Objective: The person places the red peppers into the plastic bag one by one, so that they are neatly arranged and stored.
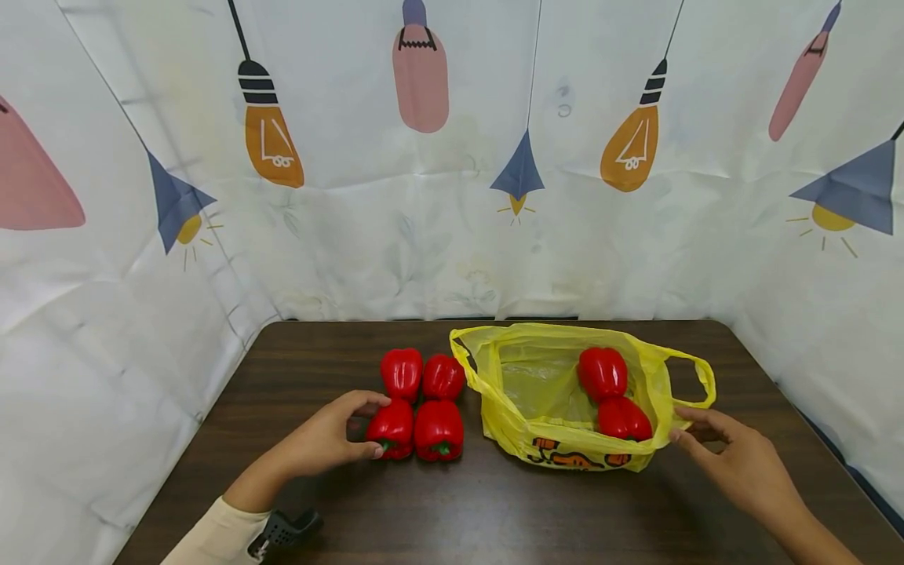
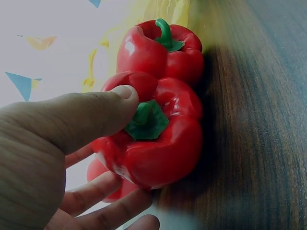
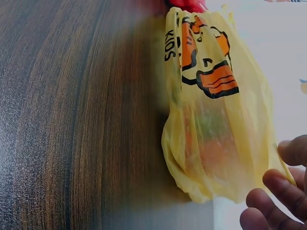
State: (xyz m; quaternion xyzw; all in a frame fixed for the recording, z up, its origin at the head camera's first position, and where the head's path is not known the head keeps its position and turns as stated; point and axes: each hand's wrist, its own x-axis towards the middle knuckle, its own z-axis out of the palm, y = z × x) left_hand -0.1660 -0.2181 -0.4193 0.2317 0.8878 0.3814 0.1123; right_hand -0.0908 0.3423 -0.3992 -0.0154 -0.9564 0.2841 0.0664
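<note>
From the head view we see a dark wooden worktop (image 1: 452,502) with four red peppers in a square block near its middle and a yellow bag (image 1: 565,451) just to their right, toward the back edge. Our left hand (image 1: 332,439) curls around the front-left pepper (image 1: 391,428), thumb on the near side and fingers over the top. Two more peppers (image 1: 610,392) lie inside the open bag. Our right hand (image 1: 734,459) touches the bag's right edge, below its handle, with fingers loosely bent. The left wrist view adds what the head view hides: the thumb (image 2: 86,117) presses beside the pepper's green stem (image 2: 146,120). The right wrist view shows the bag's orange cartoon print (image 3: 208,57) and our fingertips (image 3: 283,189) against the thin plastic.
</note>
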